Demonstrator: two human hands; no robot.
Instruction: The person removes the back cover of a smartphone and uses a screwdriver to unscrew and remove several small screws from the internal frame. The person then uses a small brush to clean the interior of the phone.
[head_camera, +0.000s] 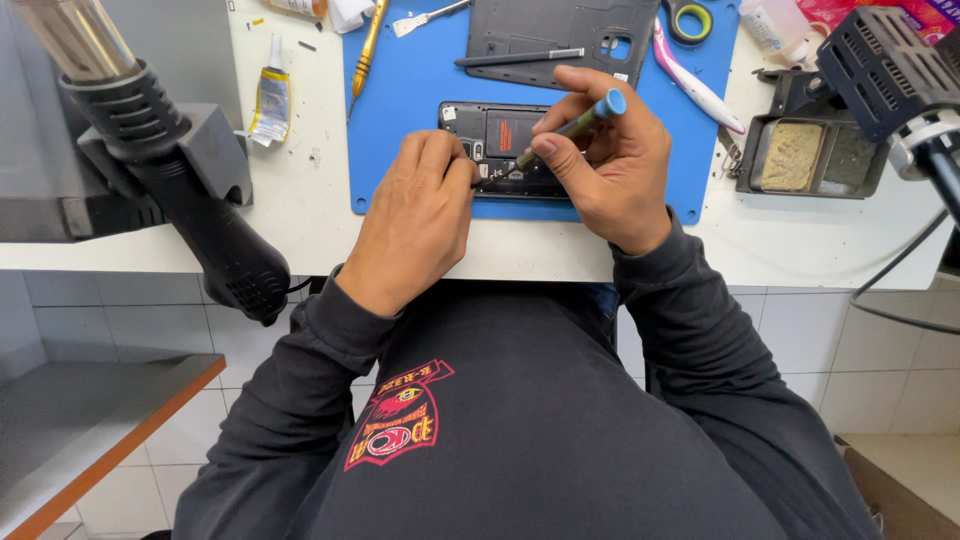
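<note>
Hot-air gun (160, 150) parked at bench left, nozzle pointing away from the work. Left hand (420, 215) curled, fingertips pressing the opened phone (500, 135) flat on the blue mat (400, 100), seemingly to steady it. Right hand (610, 165) pinches a screwdriver (570, 128) pen-style, tip on the phone's near edge. Right: black tray (815, 155) holding a yellowish sponge (790, 155).

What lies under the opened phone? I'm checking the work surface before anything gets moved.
The opened phone lies on a blue mat on the white bench. The left hand and right hand, holding a screwdriver, cover its lower edge.
</note>
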